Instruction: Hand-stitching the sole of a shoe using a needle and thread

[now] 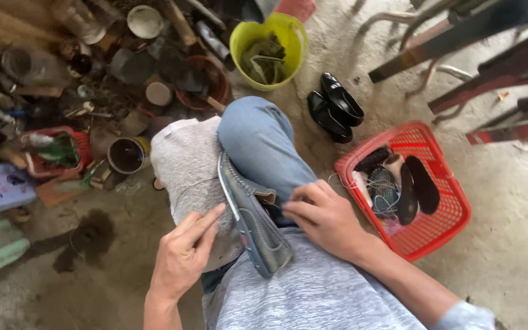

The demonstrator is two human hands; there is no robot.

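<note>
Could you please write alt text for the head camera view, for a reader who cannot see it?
A seated person steadies a grey shoe on a cloth-covered knee, left hand flat beside its sole, right hand pinching at its upper. On the concrete floor lie a red basket of insoles, a pair of black shoes and a yellow bucket.

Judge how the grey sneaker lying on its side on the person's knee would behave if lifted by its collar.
The grey sneaker with pale sole would probably feel light: thin upper, slim sole. Its collar looks soft and folded, so it would likely flex. The sole seems stiffer, keeping shape. The right hand and left hand both touch it.
</note>
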